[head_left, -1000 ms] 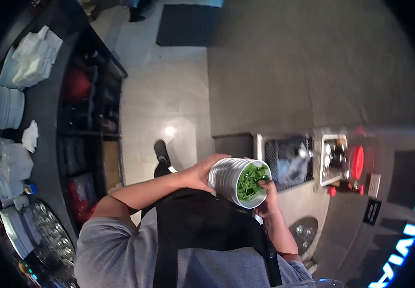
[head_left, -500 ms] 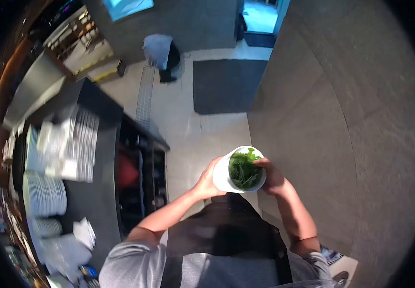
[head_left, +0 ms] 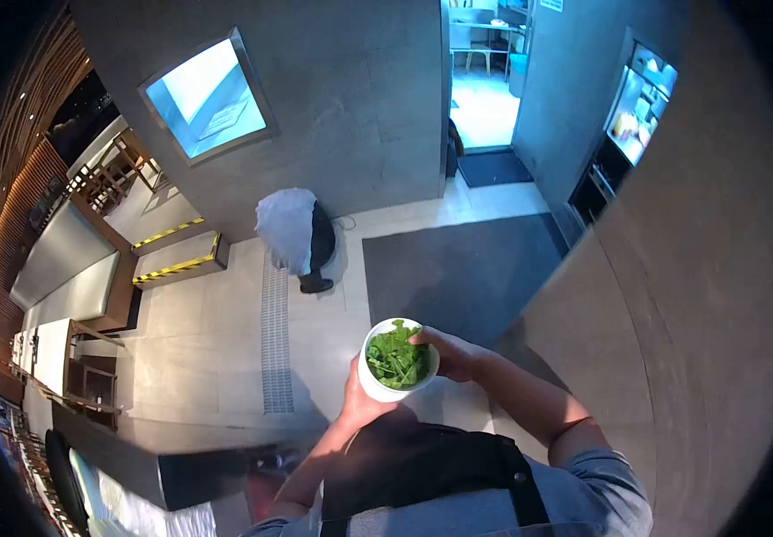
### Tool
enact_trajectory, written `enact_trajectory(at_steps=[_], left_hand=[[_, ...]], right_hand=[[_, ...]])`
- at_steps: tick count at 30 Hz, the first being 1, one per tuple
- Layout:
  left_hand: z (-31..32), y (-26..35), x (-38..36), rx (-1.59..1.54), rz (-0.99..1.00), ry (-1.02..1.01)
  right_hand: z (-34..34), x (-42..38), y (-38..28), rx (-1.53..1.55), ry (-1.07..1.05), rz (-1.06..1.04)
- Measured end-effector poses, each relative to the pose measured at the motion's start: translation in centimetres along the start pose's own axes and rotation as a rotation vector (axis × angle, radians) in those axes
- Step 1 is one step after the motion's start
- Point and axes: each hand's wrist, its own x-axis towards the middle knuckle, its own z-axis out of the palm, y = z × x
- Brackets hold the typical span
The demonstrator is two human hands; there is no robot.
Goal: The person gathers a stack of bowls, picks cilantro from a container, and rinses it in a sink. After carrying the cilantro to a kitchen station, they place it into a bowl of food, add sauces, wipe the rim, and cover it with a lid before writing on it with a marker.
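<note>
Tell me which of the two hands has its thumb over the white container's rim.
The right hand: its thumb crosses the white container's rim onto the green leaves. The left hand only grips the outside wall.

A round white container (head_left: 374,387) is held just below the centre of the frame, its open mouth turned up towards the camera and slightly tilted. Its pale rim is shown as a nearly full ring – broken only at the upper right, where it is covered by a thumb. Inside, loose green leaves (head_left: 395,360) with thin stems are heaped; the mouth is largely filled, and one leaf is raised to the rim's upper edge.
</note>
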Motion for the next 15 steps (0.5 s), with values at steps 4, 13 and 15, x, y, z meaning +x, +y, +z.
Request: enact_trajectory(at_steps=[4, 13, 15], left_hand=[[-1.1, -4.2, 13.8, -0.005, -0.031, -0.058], [5.3, -11.9, 44.0, 0.122, 0.215, -0.419], [8.5, -13.3, 50.7, 0.086, 0.243, -0.551]], right_hand=[[-7.6, 8.0, -7.5, 0.0, 0.002, -0.113], [-22.1, 11.2, -25.9, 0.418, 0.278, -0.286], [-24.3, 9.8, -29.7, 0.455, 0.406, -0.323]])
